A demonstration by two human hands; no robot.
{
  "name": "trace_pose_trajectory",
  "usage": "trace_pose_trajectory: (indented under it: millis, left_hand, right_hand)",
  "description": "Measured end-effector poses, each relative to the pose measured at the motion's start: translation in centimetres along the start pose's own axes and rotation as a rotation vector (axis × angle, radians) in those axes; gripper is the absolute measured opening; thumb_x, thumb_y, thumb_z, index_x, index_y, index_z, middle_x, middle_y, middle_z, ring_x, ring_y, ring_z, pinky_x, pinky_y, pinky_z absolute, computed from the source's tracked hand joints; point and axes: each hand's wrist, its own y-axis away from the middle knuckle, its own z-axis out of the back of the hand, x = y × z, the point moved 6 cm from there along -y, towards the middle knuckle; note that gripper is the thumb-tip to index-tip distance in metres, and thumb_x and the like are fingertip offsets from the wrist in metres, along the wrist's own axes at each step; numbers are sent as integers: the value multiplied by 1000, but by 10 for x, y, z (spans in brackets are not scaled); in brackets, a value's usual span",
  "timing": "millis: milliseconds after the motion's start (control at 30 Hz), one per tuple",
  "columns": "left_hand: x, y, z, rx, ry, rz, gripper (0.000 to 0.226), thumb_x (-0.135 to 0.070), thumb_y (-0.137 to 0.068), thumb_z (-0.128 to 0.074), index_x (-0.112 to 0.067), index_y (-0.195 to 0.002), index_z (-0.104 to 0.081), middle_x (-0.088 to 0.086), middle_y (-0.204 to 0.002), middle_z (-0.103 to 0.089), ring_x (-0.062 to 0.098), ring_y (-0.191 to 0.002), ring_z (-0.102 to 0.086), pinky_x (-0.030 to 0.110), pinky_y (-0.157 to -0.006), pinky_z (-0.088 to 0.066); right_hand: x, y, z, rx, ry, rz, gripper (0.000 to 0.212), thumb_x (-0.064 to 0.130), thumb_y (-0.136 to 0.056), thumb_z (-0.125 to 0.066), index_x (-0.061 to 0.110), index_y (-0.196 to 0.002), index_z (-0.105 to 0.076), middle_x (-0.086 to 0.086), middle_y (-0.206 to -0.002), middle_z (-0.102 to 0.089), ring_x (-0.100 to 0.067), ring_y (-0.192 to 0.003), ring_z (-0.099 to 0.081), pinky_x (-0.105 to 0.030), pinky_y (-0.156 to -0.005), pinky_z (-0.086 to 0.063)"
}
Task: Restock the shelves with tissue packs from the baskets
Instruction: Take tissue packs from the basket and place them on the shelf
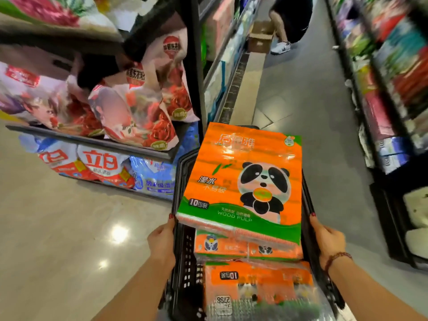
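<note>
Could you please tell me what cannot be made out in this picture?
Head view:
- Fingers of the left hand and right hand: hidden by the basket sides, so the grip is unclear.
- Lower tissue packs: covered by the top pack; count unknown.
- Shelves on the right: blurred, goods unreadable.
- Person up the aisle: cut off by the top edge.

Glossy plastic film wraps the orange tissue pack (240, 179); the black basket (185, 256) is perforated plastic; the floor (58, 228) is polished and shiny.

top tissue pack (240, 181): "WOOD PULP", "10包装", "湿水" | lower tissue pack (259, 286): sticker (223, 302) "2798" | detergent bag (102, 164): "立白"
</note>
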Motion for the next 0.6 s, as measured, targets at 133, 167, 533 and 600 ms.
trace_pose_trajectory:
  millis: [133,167,533,600]
  left_hand:
    - [-40,-49,-74,105,-44,13,26,-18,-86,-68,-3,-69,-55,15,-75,-63,28,-78,-61,38,-74,-51]
    - [-49,-60,-91,117,-57,16,22,-19,-86,-68,-2,-75,-59,17,-85,-66,30,-86,-63,42,-83,-53]
    - [-114,-192,-286,76,-206,-26,25,-23,-79,-71,-11,-60,-60,21,-94,-67,28,-86,-61,49,-88,-50]
    - [-128,-209,-325,70,-219,-42,27,-21,-82,-70,-12,-59,-58,20,-79,-63,23,-77,-57,38,-73,-48]
  right_hand:
    - [36,-43,-17,-94,-74,-21,42,37,-82,-71,1,-70,-55,-16,-72,-50,-27,-66,-48,-36,-60,-43]
    - [45,-53,-21,-116,-84,-33,43,37,-82,-71,0,-69,-54,-17,-72,-50,-27,-66,-48,-36,-61,-43]
    - [133,-217,-84,-171,-187,-141,38,37,-82,-72,4,-73,-56,-15,-72,-48,-25,-67,-45,-37,-61,-40]
    - [152,-255,-101,-169,-180,-137,40,36,-82,-71,0,-72,-54,-19,-70,-45,-24,-68,-42,-35,-64,-35]
